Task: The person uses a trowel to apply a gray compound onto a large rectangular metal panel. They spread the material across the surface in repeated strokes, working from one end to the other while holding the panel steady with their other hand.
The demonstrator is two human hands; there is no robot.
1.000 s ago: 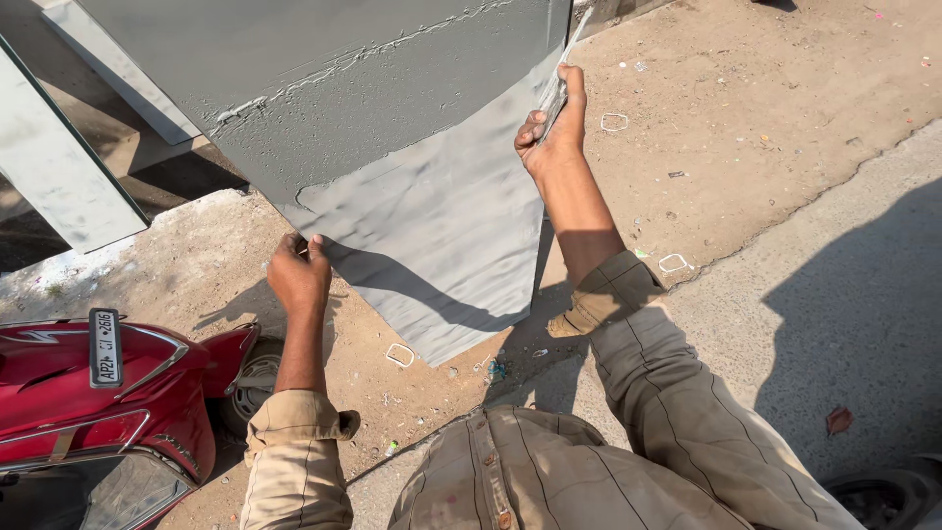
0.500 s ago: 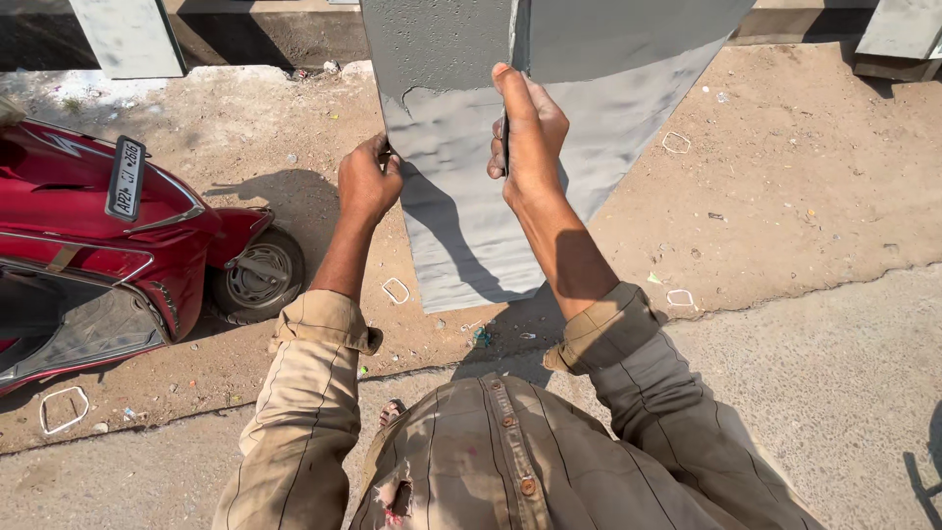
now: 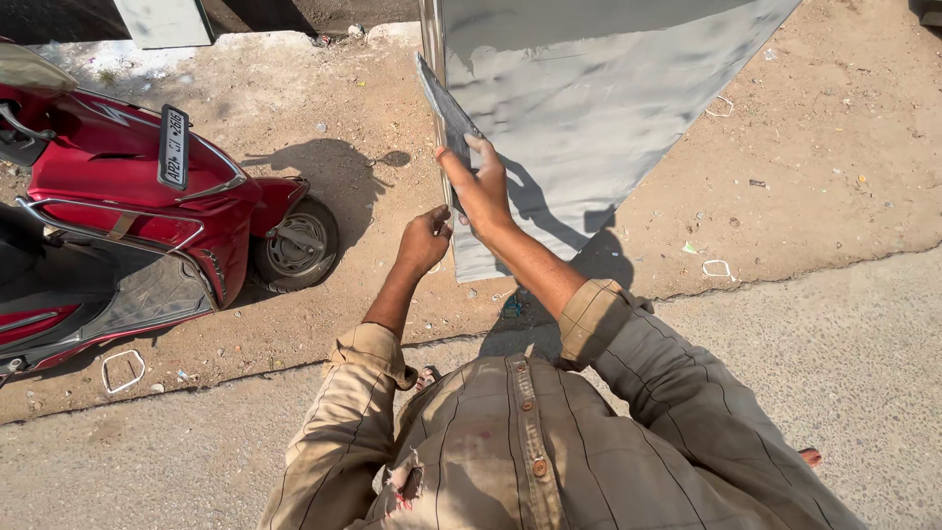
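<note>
Grey filler coats the upright metal panel [image 3: 608, 118] that fills the top middle of the head view, standing on sandy ground [image 3: 824, 177] with its lower corner coming down near the person's feet. The coat is uneven, with a bare darker band along the top left.

The right hand [image 3: 481, 186] is raised against the panel's left edge. Its fingers are curled and pinch a flat, grey-smeared scraper blade [image 3: 446, 108], with one finger stretched up along the blade's back. The blade tilts up and to the left, and its upper tip stands off the edge rather than flat on the face. The left hand [image 3: 424, 240] is lower, just beside the panel's lower left edge, fingers folded in. Whether it actually grips the edge or only rests near it, I cannot tell.

A red scooter [image 3: 147, 196] is parked close on the left, its rear wheel near the left arm.

Risks, as I judge them: the panel looks propped, so a hard push with the blade could tip or slide it on the loose sand. A tilted blade may gouge the wet coat. The thin metal edge could cut the folded fingers. Filler could drip onto the scooter.
</note>
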